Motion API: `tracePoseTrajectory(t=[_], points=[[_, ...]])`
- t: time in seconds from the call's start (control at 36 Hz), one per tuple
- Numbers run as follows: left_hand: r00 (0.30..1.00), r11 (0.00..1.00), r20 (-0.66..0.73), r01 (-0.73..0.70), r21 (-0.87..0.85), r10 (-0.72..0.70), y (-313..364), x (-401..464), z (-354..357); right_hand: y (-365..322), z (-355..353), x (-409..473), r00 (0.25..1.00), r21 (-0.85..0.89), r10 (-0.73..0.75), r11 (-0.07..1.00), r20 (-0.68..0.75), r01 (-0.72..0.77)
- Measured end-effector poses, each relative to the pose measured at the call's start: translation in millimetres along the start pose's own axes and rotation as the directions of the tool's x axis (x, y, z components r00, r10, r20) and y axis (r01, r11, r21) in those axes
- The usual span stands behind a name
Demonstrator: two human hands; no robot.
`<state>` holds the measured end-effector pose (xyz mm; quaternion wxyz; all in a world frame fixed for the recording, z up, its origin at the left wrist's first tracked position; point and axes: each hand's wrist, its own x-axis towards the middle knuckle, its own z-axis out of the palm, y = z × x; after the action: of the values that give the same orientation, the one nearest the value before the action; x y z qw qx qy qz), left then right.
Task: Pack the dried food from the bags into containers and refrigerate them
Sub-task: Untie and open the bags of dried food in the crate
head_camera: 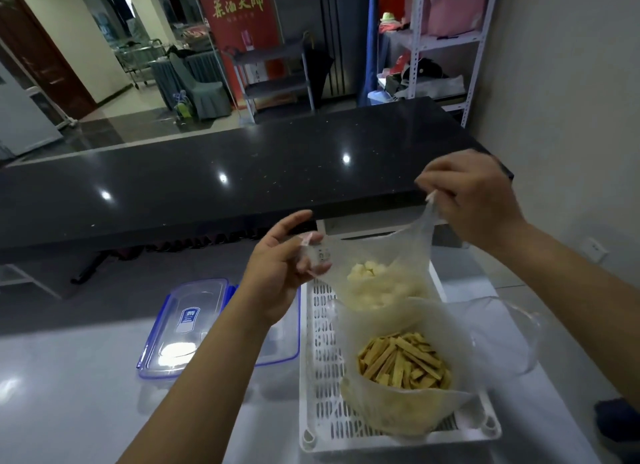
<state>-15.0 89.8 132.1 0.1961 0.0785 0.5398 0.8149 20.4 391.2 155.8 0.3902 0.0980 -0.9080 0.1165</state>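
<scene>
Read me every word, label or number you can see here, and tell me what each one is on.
"茶油大师": gold characters on the red banner in the background.
Smaller line under it on the banner: too blurred to read.
Blue label on the clear blue-rimmed container lid: too blurred.
Printed tag on the clear plastic bag of pale food: too small.

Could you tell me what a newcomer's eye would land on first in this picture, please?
First, the two hands at centre: the left hand and right hand each grip a handle of a clear bag of pale white pieces, pulling it open above a white slotted basket. In front of it, in the basket, sits an open bag of yellow-brown strips. Left of the basket lie clear blue-edged container lids on the pale counter.
</scene>
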Motion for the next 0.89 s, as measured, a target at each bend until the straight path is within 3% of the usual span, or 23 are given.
tracePoseTrajectory(t=[0.06, 0.08, 0.14, 0.19, 0.22, 0.28, 0.39, 0.5, 0.58, 0.69, 0.89], points=[[0.999, 0.997, 0.030, -0.025, -0.078, 0.028, 8, 0, -1, 8, -2, -8, 0.973, 0.070, 0.125, 0.991, -0.192, -0.114], [0.997, 0.994, 0.060, -0.034, -0.101, 0.041, 12, 0, -2, 10, -2, -12, 0.946, 0.173, 0.248, 0.961, -0.207, -0.214], [0.991, 0.995, 0.129, -0.033, -0.098, 0.046, 19, 0, -3, 10, -1, -16, 0.842, 0.451, 0.539, 0.758, -0.026, -0.471], [0.983, 1.000, 0.184, -0.002, -0.021, 0.006, 20, 0, -2, 8, 0, -20, 0.667, 0.604, 0.655, 0.384, 0.355, -0.698], [0.980, 0.999, 0.197, 0.021, 0.025, -0.025, 18, -2, -1, 7, 0, -22, 0.585, 0.587, 0.644, 0.250, 0.493, -0.770], [0.979, 0.997, 0.193, 0.060, 0.055, -0.070, 12, -5, 0, 6, 3, -28, 0.528, 0.599, 0.609, 0.107, 0.591, -0.794], [0.982, 0.998, 0.178, 0.066, -0.008, -0.063, 9, -5, 1, 5, 5, -33, 0.552, 0.718, 0.528, -0.174, 0.645, -0.674], [0.983, 0.997, 0.169, 0.078, -0.016, -0.074, 19, 2, 9, 4, -6, -21, 0.561, 0.656, 0.346, -0.471, 0.752, -0.590], [0.980, 0.997, 0.191, 0.065, -0.029, -0.058, 31, 11, 15, 8, -20, -4, 0.613, 0.624, 0.251, -0.580, 0.749, -0.524], [0.976, 0.999, 0.211, 0.049, -0.016, -0.044, 47, 26, 17, 17, -35, 15, 0.652, 0.628, 0.212, -0.588, 0.728, -0.511], [0.968, 0.969, 0.076, 0.231, 0.087, -0.237, 39, 53, 20, 23, -18, 16, 0.445, 0.492, 0.229, -0.553, 0.866, -0.672]])
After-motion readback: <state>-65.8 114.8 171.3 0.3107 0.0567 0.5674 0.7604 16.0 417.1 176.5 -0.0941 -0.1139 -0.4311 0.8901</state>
